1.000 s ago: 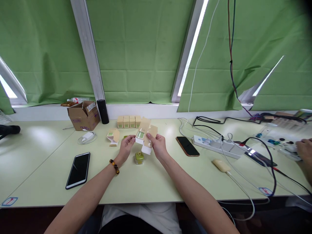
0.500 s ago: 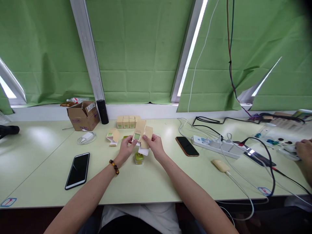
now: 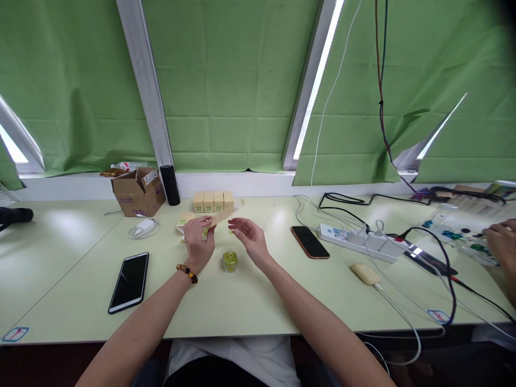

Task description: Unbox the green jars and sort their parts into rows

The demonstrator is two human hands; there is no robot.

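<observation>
Now left hand (image 3: pixel 199 243) raised, grip pinching thin cardboard (image 3: pixel 223 214) — right hand (image 3: pixel 251 240) near, curved — grip loosely parted.

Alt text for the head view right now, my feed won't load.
The left hand holds a piece of tan card above a pale table, the right hand open beside it. A small green-lidded jar stands nearer the camera; four small tan boxes line up behind.

Tan carton (image 3: pixel 223 214) slanted, held up; green-lidded clear jar (image 3: pixel 230 262) standing upright
</observation>
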